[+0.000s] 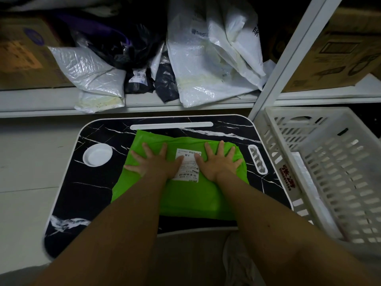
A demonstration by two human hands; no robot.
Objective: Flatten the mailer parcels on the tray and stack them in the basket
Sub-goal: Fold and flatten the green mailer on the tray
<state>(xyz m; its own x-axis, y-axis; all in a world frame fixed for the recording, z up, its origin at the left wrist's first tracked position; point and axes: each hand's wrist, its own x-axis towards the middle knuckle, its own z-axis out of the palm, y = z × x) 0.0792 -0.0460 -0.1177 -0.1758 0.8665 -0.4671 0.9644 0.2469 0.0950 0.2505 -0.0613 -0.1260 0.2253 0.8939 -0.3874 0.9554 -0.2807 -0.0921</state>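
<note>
A green mailer parcel with a white shipping label lies on the black marble-patterned tray in the middle of the view. My left hand presses flat on its left half, fingers spread and straight. My right hand presses flat on its right half, beside the label, fingers also spread. The white slatted basket stands right of the tray; a pale flat parcel lies at its bottom.
A white shelf behind the tray holds several white and black mailer bags and cardboard boxes. A white shelf post rises between tray and basket. The tray has a round white cup recess at its left.
</note>
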